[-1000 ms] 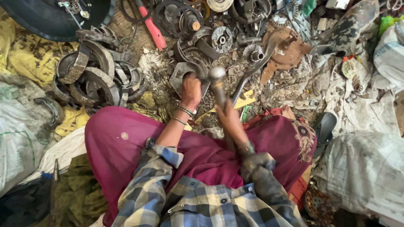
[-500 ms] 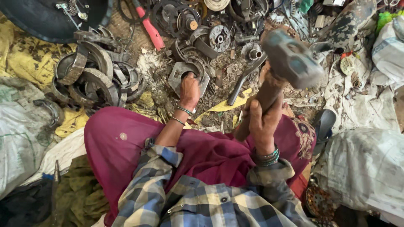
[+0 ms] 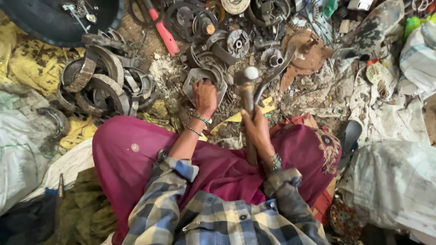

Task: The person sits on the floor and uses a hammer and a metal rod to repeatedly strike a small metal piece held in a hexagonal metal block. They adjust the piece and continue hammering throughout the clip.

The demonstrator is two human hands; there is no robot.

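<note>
the step in hand reads as hammering a scrap part loose: the right hand [image 3: 257,131] is wrapped tight round the wooden handle of a hammer [image 3: 247,90], whose metal head is up near the camera and sits over the ground just right of the workpiece; the left hand [image 3: 205,96] presses down, fingers curled over the edge, on a flat grey metal plate [image 3: 196,80] lying in the dirt in front of the knees, close to a bent steel bar [image 3: 272,75]; a heap of curved brake shoes [image 3: 97,77] lies well to the left and a red-handled tool [image 3: 161,31] beyond; a sound blow would call for the plate held steady and those fingers kept away from where the head lands.
</note>
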